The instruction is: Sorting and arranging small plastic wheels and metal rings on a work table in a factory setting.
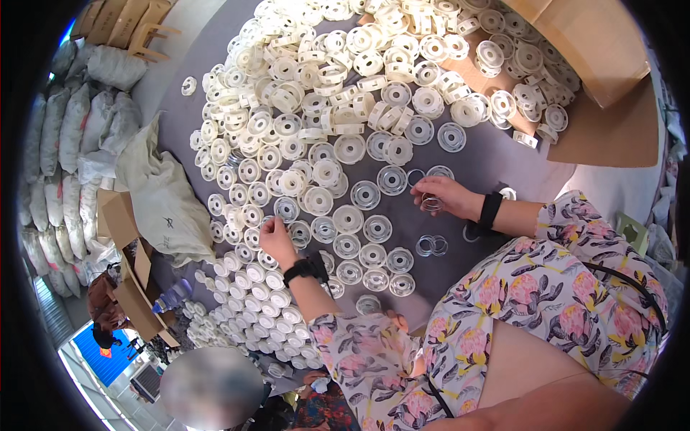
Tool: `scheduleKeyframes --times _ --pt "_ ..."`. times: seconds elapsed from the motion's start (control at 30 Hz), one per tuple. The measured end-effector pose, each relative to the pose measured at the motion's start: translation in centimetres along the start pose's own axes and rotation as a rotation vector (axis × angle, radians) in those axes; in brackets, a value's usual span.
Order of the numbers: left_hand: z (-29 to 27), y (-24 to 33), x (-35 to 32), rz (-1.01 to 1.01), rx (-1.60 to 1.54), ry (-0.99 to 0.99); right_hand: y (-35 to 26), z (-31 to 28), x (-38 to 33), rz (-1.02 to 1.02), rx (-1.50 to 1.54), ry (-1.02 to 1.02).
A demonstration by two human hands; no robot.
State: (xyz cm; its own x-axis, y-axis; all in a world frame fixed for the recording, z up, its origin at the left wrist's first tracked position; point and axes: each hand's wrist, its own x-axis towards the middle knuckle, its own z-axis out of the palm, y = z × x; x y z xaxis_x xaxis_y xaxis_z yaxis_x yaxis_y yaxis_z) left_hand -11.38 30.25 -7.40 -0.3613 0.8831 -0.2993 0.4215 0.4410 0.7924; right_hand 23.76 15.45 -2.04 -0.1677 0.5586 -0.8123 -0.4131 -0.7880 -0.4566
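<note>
My right hand is closed around a few thin shiny rings, at the right of the spread of round parts. One ring sticks out past the fingertips. My left hand is over the white round parts at the left, its fingertips pinched together. What lies between them, if anything, is too small to make out. Just beyond it sits a round part with a shiny ring face. Several more shiny-faced parts lie flat between my hands. Loose thin rings rest on the table near my body.
A big heap of cream plastic round parts covers the far side of the grey table. Rows of white parts stand at the near left. An opened cardboard box is at the far right. Filled sacks and other people are off to the left.
</note>
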Motion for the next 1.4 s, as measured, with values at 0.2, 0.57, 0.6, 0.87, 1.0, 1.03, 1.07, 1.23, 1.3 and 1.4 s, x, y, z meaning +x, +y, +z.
scheduleKeyframes --times 0.2,0.57,0.6,0.87,1.0,1.03,1.07,1.23,1.3,1.4 --pt "1.9 2.6 -5.2 0.253 -0.016 0.004 0.4 -0.2 -0.5 -0.031 0.13 -0.095" --pt "8.7 3.7 -25.1 0.273 -0.14 -0.568 5.7 -0.7 0.0 0.082 0.099 -0.174" --pt "8.9 3.7 -25.8 0.282 -0.173 -0.535 5.7 -1.1 -0.3 0.106 0.133 -0.221" --pt "1.4 -3.1 -25.0 -0.183 -0.819 -0.078 6.8 -0.9 -2.0 0.051 -0.328 -0.252" --pt "-0.5 -6.1 -25.3 -0.222 -0.826 -0.045 7.5 -2.2 -1.7 0.033 -0.386 -0.225" --pt "-0.3 -6.1 -25.5 -0.199 -0.729 -0.026 7.6 -2.0 -1.8 0.029 -0.432 -0.226" --pt "-0.1 -6.0 -25.7 -0.176 -0.631 -0.008 7.7 -1.9 -1.9 0.025 -0.477 -0.225" --pt "1.4 -6.4 -25.3 -0.08 -0.573 0.034 8.5 -1.8 -2.4 -0.077 -0.581 -0.239" --pt "2.1 -6.5 -23.7 -0.009 -0.472 0.012 8.7 -2.2 -2.3 -0.105 -0.606 -0.231" --pt "3.2 -4.8 -20.5 0.139 -0.25 0.007 9.0 -3.3 -1.6 -0.116 -0.598 -0.187"
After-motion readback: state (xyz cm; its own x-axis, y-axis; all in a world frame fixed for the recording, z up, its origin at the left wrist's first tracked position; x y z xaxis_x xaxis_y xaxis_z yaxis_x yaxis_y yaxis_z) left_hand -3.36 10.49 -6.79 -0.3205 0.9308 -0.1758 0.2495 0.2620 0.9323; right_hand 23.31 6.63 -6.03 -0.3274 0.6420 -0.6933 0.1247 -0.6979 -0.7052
